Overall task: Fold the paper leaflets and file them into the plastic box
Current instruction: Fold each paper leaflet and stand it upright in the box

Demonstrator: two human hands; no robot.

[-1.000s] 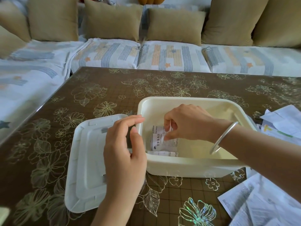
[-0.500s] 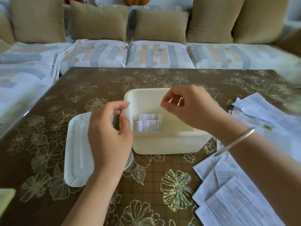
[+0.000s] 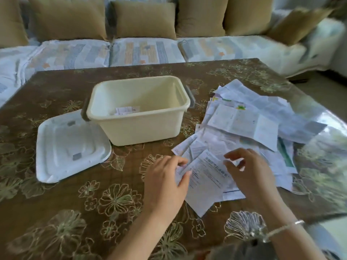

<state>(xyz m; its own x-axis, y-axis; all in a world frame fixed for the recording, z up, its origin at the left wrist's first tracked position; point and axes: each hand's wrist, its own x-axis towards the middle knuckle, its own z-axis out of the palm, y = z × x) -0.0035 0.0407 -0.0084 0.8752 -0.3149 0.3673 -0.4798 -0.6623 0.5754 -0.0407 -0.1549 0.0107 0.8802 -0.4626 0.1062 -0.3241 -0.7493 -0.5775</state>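
Observation:
A cream plastic box (image 3: 142, 126) stands open on the table, with folded leaflets (image 3: 127, 110) lying inside at its front left. A loose pile of unfolded paper leaflets (image 3: 244, 124) spreads to the right of the box. Its nearest sheet (image 3: 206, 177) lies flat between my hands. My left hand (image 3: 165, 181) pinches that sheet's left edge between thumb and fingers. My right hand (image 3: 249, 171) hovers over the sheet's right side with curled, parted fingers; I cannot tell whether it touches the paper.
The box's white lid (image 3: 69, 145) lies flat to the left of the box. The brown flowered table (image 3: 75, 212) has a glossy cover. A sofa with tan cushions (image 3: 144, 19) runs behind and along the left.
Both hands have left the box and moved down and right to the paper pile. The folded leaflet stays in the box. The view has swung right and pulled back.

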